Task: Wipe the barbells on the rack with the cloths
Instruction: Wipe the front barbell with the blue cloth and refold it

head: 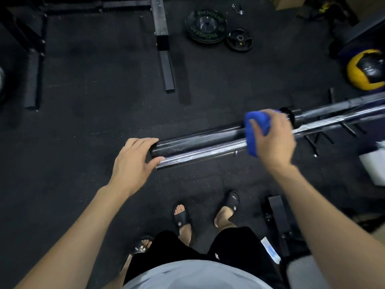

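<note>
Two barbells lie side by side, running from the middle of the view to the right edge. The far one has a black sleeve (200,138); the near one has a shiny chrome sleeve (200,153). My right hand (275,140) grips a blue cloth (255,130) wrapped over the sleeves, close to the collar (288,115). My left hand (133,161) cups the ends of both sleeves, fingers curled over the black one and thumb against the chrome one. The rack (325,138) shows as dark bars under the shafts at right.
Black weight plates (205,25) and a smaller plate (239,39) lie on the rubber floor beyond. A yellow and black medicine ball (367,69) sits at right. A black steel beam (164,44) runs across the floor. My sandalled feet (206,215) stand below the bars.
</note>
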